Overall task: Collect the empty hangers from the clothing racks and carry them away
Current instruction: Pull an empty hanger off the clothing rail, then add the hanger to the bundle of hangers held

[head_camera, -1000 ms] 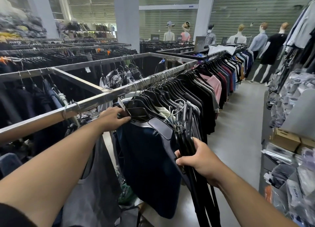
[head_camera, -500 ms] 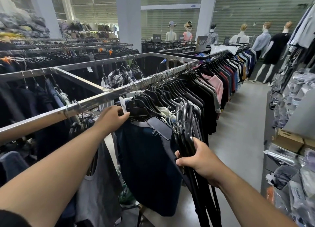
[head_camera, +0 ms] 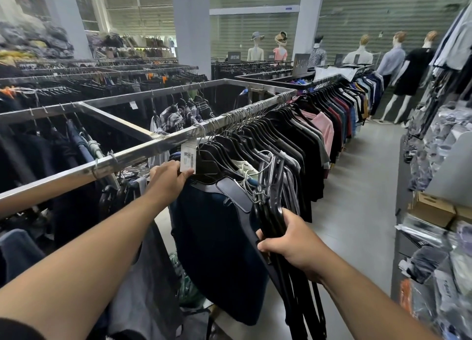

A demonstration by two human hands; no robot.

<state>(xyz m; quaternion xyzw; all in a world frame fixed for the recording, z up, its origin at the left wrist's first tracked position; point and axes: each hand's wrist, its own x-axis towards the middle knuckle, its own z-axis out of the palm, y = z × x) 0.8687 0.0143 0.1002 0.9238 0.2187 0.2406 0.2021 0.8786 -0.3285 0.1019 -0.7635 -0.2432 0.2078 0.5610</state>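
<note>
A bunch of empty black hangers [head_camera: 270, 202] with metal hooks hangs down from my right hand [head_camera: 293, 245], which is shut on them beside the rack. My left hand [head_camera: 167, 181] reaches under the steel rail [head_camera: 143, 149] and pinches a white price tag [head_camera: 188, 158] against the shoulder of a dark navy garment [head_camera: 217, 250] on its black hanger. Further along the rail hang many black hangers carrying dark shirts [head_camera: 288, 140] and a pink one.
The aisle floor [head_camera: 357, 212] runs on the right between this rack and a shelf [head_camera: 434, 237] of packaged goods and cardboard boxes. Mannequins [head_camera: 411, 76] stand at the far end. More clothing racks [head_camera: 76, 89] and two pillars fill the left and back.
My left hand has turned the white price tag up into view at the navy garment's shoulder. My right hand has kept its hold on the hanger bunch, almost still.
</note>
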